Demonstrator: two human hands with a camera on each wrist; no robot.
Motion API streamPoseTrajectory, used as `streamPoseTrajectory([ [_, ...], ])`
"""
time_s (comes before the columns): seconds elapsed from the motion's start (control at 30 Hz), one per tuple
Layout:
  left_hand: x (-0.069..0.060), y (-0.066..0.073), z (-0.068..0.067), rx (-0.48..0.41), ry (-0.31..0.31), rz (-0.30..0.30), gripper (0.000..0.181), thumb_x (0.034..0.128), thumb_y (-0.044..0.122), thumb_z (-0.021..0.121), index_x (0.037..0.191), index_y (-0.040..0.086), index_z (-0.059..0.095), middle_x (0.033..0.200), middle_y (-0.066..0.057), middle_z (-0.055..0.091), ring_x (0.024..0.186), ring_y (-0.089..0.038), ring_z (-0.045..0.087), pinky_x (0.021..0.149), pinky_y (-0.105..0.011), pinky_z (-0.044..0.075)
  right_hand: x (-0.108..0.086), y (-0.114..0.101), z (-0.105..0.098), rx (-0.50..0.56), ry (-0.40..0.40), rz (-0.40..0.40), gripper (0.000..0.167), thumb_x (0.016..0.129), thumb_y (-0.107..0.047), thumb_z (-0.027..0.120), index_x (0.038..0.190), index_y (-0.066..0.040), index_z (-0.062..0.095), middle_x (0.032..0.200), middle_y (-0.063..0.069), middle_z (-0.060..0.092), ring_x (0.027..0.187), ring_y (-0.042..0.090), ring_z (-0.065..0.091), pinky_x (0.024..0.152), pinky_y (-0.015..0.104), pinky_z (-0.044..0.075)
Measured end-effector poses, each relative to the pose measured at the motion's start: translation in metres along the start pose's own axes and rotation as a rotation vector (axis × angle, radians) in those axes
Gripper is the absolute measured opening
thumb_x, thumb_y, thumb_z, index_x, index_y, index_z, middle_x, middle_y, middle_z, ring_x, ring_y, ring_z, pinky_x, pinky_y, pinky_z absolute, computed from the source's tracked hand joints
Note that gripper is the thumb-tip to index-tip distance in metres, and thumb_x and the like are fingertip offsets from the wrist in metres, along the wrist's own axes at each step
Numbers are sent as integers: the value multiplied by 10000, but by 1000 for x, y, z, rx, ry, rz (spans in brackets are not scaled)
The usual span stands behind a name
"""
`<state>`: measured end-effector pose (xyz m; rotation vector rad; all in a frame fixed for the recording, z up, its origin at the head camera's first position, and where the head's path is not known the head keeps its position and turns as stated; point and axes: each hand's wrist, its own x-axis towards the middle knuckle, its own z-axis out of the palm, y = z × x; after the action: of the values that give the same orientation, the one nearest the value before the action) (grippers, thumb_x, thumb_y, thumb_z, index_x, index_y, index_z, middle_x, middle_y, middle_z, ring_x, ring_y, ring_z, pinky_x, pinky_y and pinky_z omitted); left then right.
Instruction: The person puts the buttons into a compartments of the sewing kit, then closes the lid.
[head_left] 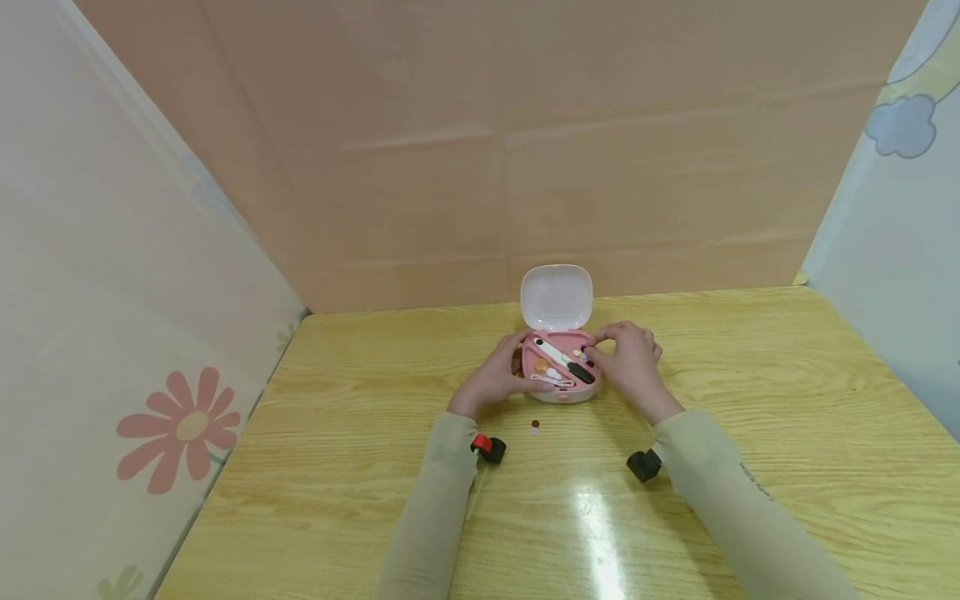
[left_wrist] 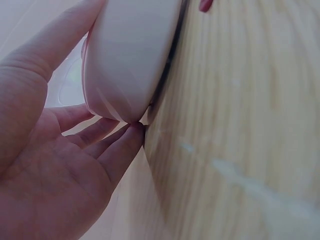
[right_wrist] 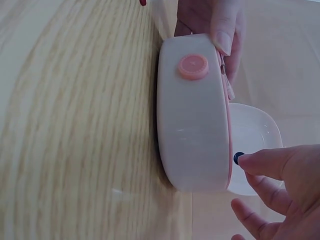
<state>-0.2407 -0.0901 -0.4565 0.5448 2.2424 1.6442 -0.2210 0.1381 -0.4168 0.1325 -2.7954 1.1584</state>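
Note:
A small white case (head_left: 581, 396) with a pink inside stands on the table, its lid (head_left: 557, 296) raised at the back. My left hand (head_left: 491, 379) grips the case's left side, thumb at the front rim and fingers round the outer wall. Between thumb and finger, my right hand (head_left: 633, 360) pinches a small dark button (right_wrist: 238, 158) over the right part of the case. A white tool with a black end (head_left: 581, 372) lies diagonally inside. Several small buttons lie beside it, and a white looped piece (head_left: 555, 382) is near the front.
A dark red piece (head_left: 536, 424) and a pale one (head_left: 534, 431) lie on the wooden table (head_left: 337, 467) in front of the case. Behind stands a brown backdrop (head_left: 450, 208). Patterned panels flank both sides. Black wrist devices hang under both sleeves.

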Motion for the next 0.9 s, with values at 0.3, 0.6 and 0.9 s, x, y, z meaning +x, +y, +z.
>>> streamPoseTrajectory([
  [0.3, 0, 1, 0, 5, 3, -9, 936, 743, 162, 839, 1498, 207, 288, 1346, 20, 325, 1223, -88, 455, 959, -214, 420, 4, 1, 3, 4, 11, -3, 116, 889, -157, 677, 905, -46, 708, 1234, 226, 512, 1209, 496, 287, 944, 631, 147],
  [0.6, 1, 0, 0, -10, -10, -5, 948, 740, 170, 841, 1501, 198, 277, 1355, 7, 316, 1211, -101, 467, 960, -233, 427, 6, 1, 6, 8, 2, -11, 109, 893, -151, 670, 902, -51, 711, 1224, 217, 511, 1222, 489, 283, 941, 630, 155],
  [0.9, 0, 0, -1, -6, -6, -5, 942, 744, 181, 839, 1500, 211, 279, 1364, -6, 312, 1215, -121, 463, 966, -241, 424, 5, 0, 7, 21, -11, -10, 121, 898, -137, 655, 939, -44, 723, 1216, 204, 518, 1215, 477, 293, 938, 611, 169],
])
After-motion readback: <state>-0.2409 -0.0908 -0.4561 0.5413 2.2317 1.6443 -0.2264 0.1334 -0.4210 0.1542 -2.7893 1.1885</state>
